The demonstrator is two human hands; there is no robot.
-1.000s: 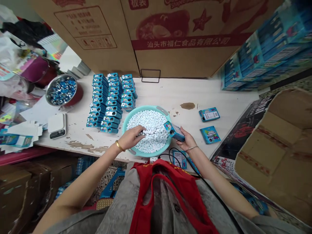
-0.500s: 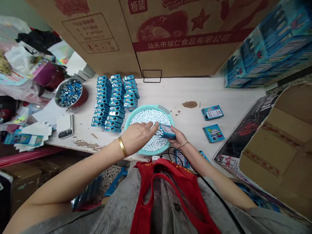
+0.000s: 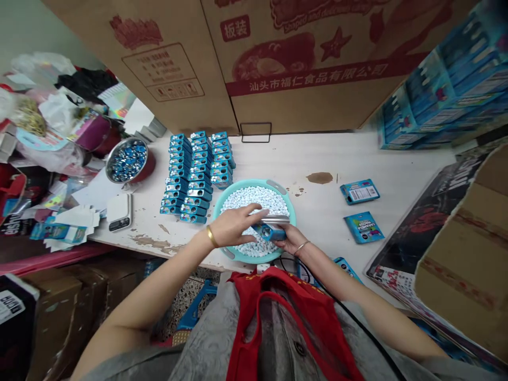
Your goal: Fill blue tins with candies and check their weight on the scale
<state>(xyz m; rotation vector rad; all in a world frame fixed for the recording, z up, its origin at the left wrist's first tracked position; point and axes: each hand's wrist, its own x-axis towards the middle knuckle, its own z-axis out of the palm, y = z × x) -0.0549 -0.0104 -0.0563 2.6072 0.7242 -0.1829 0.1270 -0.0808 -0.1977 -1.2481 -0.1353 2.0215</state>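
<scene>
Over the turquoise basin (image 3: 220,196) of small white candies (image 3: 246,198), my right hand (image 3: 291,239) holds a small blue box (image 3: 271,232), its fingers wrapped round the right end. A silvery flap or strip (image 3: 275,218) shows along the box's upper edge. My left hand (image 3: 238,226), with a gold bangle at the wrist, is just left of the box with its fingers apart. Its fingertips are close to the box, and nothing shows between them. Several blue boxes (image 3: 194,177) stand in three columns left of the basin.
A metal bowl of blue wrapped pieces (image 3: 129,161) and a white scale (image 3: 119,211) are at the left. Two blue packets (image 3: 360,191) lie at the right. A large carton (image 3: 293,114) stands behind, with cardboard (image 3: 468,254) at the far right.
My left hand has opened and moved off the box's left end. The box has turned in my right hand, and the silvery edge now shows. The whole view has shifted slightly.
</scene>
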